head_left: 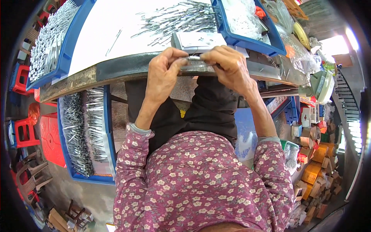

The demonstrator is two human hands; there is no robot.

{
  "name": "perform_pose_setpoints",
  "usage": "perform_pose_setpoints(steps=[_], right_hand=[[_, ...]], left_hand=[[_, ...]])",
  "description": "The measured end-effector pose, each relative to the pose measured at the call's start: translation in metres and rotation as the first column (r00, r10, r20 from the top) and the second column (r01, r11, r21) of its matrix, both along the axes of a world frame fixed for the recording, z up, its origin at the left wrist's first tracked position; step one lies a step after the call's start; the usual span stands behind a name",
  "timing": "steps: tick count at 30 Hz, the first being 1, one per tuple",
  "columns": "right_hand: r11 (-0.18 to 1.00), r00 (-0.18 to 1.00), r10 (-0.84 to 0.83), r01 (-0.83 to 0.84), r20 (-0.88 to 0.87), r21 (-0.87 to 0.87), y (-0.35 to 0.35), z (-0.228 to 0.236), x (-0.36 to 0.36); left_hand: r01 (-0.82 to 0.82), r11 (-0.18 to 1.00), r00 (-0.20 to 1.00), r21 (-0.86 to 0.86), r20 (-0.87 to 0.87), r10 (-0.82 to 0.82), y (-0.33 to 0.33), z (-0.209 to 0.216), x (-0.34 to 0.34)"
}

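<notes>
Just over the table's front edge, my left hand (162,75) pinches one end of a short, thin white-and-silver rod (194,58) between thumb and fingertips. At its other end my right hand (231,67), a little blurred, has its fingers closed on it too. Fingertips cover both ends, so its exact kind cannot be made out. Right behind the hands stands a small grey metal block (199,40) with a pale top holding a few tiny pieces. Beyond this lies a loose pile of slim silver rods (177,21) on a white sheet (104,23).
A blue tray (66,52) of stacked white-ended rods stands on the left of the table (123,66). Another blue tray (255,44) with clear plastic bags is at right. Below left is a blue crate (109,131) of silver pieces, near red stools (23,133). Cartons (311,172) crowd the right.
</notes>
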State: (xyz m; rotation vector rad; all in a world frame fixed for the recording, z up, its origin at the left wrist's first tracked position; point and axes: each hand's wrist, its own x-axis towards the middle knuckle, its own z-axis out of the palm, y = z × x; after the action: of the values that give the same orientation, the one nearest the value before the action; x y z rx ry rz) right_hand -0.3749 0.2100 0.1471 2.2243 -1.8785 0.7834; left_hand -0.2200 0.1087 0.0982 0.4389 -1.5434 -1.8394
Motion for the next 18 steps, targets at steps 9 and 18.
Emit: perform_pose_setpoints(steps=[9,18], right_hand=[[0.989,0.987,-0.118,0.126,0.107,-0.071,-0.041,-0.013,-0.046],[0.998,0.588,0.022,0.038,0.809,-0.055,-0.069,-0.011,-0.020]], left_hand=[[-0.369,0.709,0.873,-0.601,0.037,0.486,-0.028,-0.018,-0.051],[-0.366,0.734,0.878,-0.572,0.050,0.476,-0.025,-0.028,-0.054]])
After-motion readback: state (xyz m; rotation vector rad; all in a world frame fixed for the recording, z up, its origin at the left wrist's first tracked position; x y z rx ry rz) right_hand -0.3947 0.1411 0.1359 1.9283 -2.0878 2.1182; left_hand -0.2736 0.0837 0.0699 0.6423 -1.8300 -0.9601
